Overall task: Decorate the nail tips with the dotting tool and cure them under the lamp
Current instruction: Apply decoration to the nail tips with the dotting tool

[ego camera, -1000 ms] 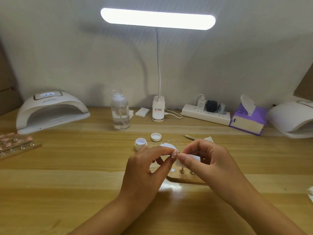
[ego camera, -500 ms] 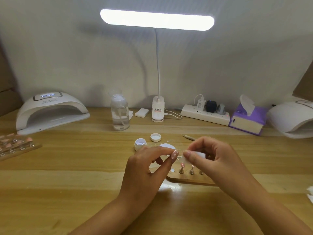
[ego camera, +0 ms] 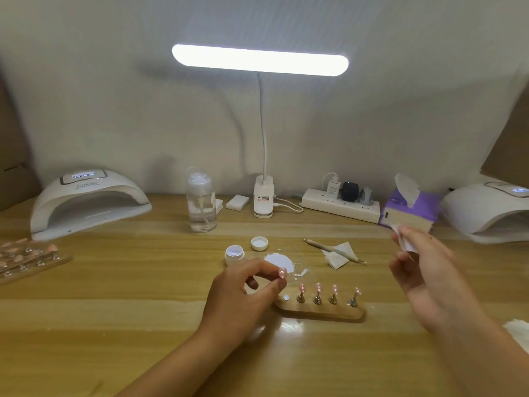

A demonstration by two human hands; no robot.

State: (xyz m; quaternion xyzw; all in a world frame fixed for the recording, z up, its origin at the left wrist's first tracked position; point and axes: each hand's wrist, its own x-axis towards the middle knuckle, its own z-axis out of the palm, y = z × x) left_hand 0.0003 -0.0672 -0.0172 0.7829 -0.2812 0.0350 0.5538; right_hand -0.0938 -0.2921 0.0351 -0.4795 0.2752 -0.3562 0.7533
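My left hand (ego camera: 246, 293) pinches a pink nail tip (ego camera: 282, 272) between thumb and finger, just left of the wooden holder (ego camera: 320, 310). The holder carries several pink nail tips (ego camera: 318, 287) on metal stands, and its leftmost spot is bare. My right hand (ego camera: 420, 267), blurred, is raised to the right and holds a small white wipe (ego camera: 402, 239). The dotting tool (ego camera: 332, 250) lies on a folded white pad behind the holder. A white curing lamp (ego camera: 88, 202) stands at the far left, and a second curing lamp (ego camera: 486, 210) at the far right.
An open white jar (ego camera: 234, 253), its lid (ego camera: 259, 243) and a patch of white powder (ego camera: 279, 262) lie mid-table. A clear pump bottle (ego camera: 201, 207), desk lamp base (ego camera: 264, 200), power strip (ego camera: 340, 207) and purple tissue box (ego camera: 409, 210) line the back. A tray of nail tips (ego camera: 28, 259) sits left.
My right hand drew away from the left hand, moving right and up with the white wipe. The holder with its nail tips is now uncovered. My left hand kept its pinch on the tip.
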